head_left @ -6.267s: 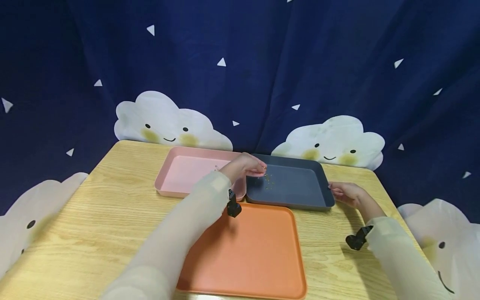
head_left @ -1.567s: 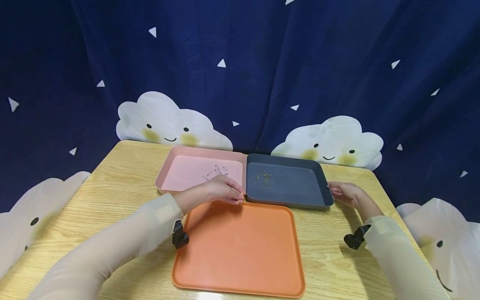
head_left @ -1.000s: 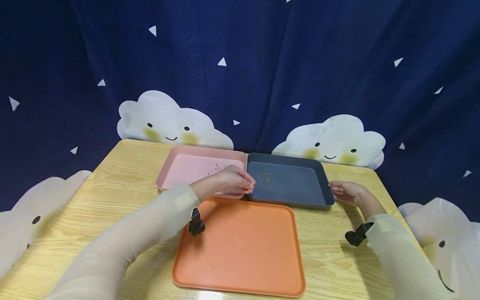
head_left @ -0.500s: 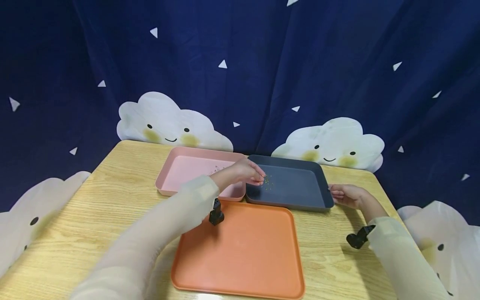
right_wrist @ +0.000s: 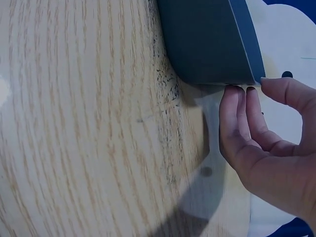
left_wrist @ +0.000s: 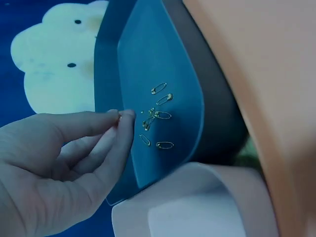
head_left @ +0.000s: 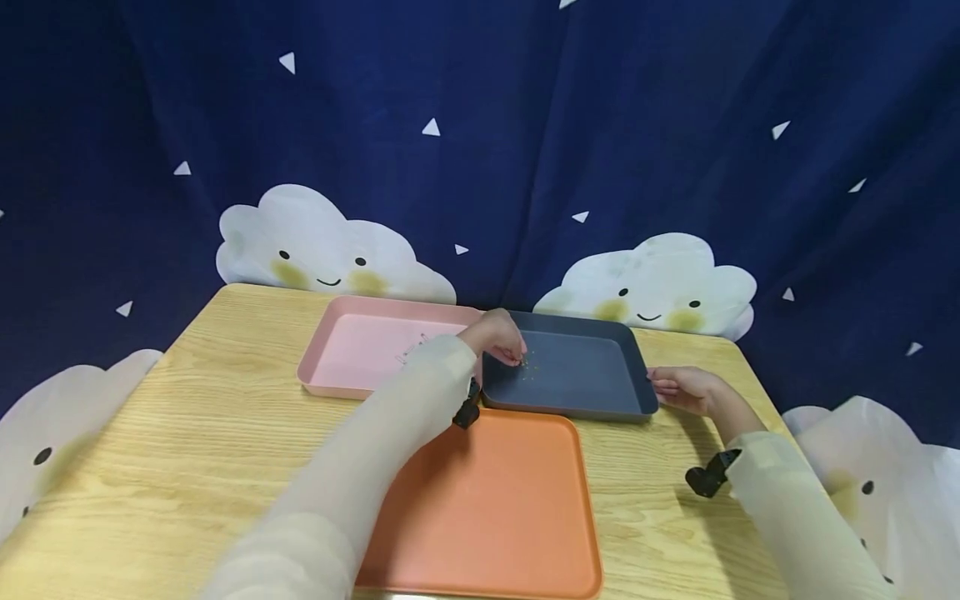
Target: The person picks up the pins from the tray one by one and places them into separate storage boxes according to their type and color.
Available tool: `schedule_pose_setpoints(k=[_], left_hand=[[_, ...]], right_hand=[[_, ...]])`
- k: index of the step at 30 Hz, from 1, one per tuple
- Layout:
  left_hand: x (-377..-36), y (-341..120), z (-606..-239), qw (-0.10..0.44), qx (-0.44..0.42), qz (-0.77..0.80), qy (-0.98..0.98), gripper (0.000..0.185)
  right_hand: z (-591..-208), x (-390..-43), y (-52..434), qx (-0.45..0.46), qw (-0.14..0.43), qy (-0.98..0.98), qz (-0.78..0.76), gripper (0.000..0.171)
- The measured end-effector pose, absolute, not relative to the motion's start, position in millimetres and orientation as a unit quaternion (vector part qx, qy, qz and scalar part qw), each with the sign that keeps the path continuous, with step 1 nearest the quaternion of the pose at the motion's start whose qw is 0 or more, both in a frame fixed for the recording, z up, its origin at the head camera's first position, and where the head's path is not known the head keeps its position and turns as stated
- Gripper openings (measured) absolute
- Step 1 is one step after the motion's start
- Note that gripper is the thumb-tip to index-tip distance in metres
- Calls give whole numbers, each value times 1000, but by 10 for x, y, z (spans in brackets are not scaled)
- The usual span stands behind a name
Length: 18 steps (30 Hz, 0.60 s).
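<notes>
My left hand is over the left end of the dark grey tray. In the left wrist view its thumb and forefinger pinch a gold safety pin, nearly all hidden by the fingertips. Several loose gold safety pins lie on that tray's floor beside the fingertips. My right hand holds the tray's right side: the right wrist view has the thumb on the rim and the fingertips against the outer wall.
A pink tray adjoins the dark one on the left, with silver safety pins in it, partly behind my left sleeve. In front lies a flat orange tray. A navy cloud-print curtain hangs behind the wooden table.
From the orange tray's back edge, my left hand has moved right and away from me to the dark tray, gold safety pin between its fingers. My right hand keeps its place.
</notes>
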<state>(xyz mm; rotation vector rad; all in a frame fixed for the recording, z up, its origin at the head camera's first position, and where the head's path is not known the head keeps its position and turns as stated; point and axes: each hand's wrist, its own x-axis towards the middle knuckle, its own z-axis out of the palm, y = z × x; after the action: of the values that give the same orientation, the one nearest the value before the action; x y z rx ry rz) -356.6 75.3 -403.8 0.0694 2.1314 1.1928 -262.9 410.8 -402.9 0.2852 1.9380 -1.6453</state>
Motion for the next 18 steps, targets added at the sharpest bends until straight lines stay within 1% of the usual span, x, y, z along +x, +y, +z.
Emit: schedule_pose_setpoints(k=[2,4,5,8,9,11,13,14,16,18], left_hand=[[-3470,784,-3928,308,20,409,859,12],[-3449,828,-3896,286,27,325,901,5],[-3533,861,-3964,288,40,276,916,2],[-4051,1042,-4460,300,85,132,941,11],[-4225,1107,-4638,304,91,99,943,12],[-4442,1192,-4897,292,89,87,948,12],[-4267,1184,-4769,266,59,115,955,25],[-4118,1150,-4630,253,47,139,956,31],[-3692,1026,-4207,222,40,169,959,36],[-3278,896,-3739,225,40,184,956,38]], right_hand=[[-4028,-2628,4102,99,288,738,-602,42],[-4023,-2630,4090,96,286,750,-589,54],[-4016,-2629,4083,90,286,757,-581,58],[-4000,-2627,4063,88,284,765,-571,63],[-3999,-2627,4057,89,283,764,-573,63],[-4001,-2626,4053,90,283,761,-576,62],[-4008,-2625,4048,97,281,755,-585,60],[-4013,-2626,4052,96,281,752,-588,57],[-4018,-2623,4059,94,279,749,-594,52],[-4025,-2620,4070,95,277,747,-597,46]])
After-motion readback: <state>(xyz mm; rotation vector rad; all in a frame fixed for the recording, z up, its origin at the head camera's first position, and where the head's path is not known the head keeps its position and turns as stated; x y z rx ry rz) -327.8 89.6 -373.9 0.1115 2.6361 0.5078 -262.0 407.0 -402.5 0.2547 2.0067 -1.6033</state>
